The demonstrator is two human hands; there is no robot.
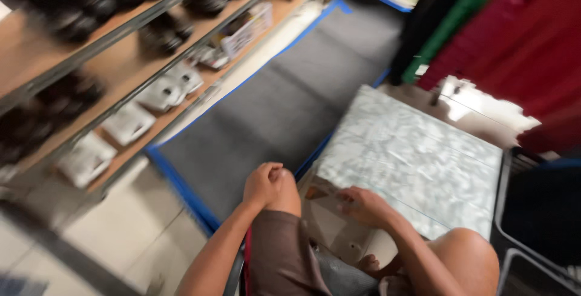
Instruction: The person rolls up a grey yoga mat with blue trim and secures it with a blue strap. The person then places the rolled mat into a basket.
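Marble-patterned low table [417, 151], near edge under right hand [363, 205], fingers curled, pinching nothing; left hand [263, 184] fisted on knee [284, 190].

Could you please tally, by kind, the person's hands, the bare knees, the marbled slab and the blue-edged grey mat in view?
Hands: 2, left hand and right hand
Bare knees: 2, one, the other
Marbled slab: 1
Blue-edged grey mat: 1
Total: 6

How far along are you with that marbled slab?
Done: the slab lies flat on the floor beside the grey mat. In hand: right hand touches its near edge; left hand rests fisted on the knee. Left: no grip on it yet.
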